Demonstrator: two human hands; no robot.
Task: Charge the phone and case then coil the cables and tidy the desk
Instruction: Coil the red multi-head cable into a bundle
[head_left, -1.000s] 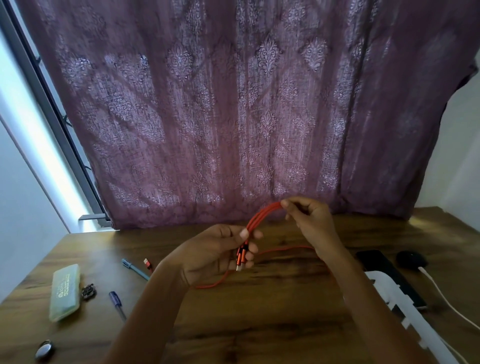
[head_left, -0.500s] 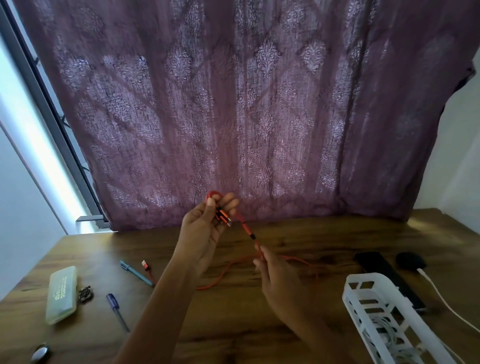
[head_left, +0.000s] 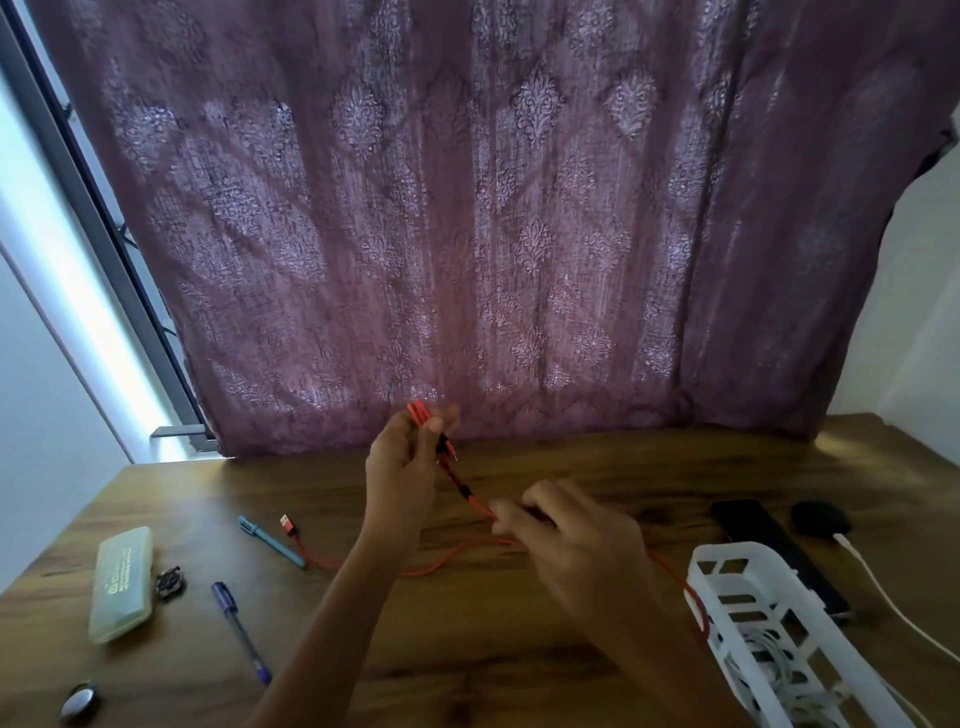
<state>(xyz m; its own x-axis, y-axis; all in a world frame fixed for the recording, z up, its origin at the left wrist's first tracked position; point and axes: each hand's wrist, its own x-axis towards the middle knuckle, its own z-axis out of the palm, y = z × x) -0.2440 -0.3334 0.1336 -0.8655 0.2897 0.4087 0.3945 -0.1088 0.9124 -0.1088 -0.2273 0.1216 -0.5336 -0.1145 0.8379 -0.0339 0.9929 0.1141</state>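
Centre frame above the wooden table (head_left: 519, 649), our left hand (head_left: 402, 462) pinches a thin, limp orange braided cable's (head_left: 475, 501) folded plug end while our right hand (head_left: 566, 535) pinches its slack; light and floppy, we judge it best held near the plugs.

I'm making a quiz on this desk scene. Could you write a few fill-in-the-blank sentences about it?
1. Both hands hold a cable coloured ____.
2. The left hand is raised ____ than the right hand.
3. The white basket stands at the desk's ____ side.
4. The two pens lie ____ of the hands.

Answers: red; higher; right; left
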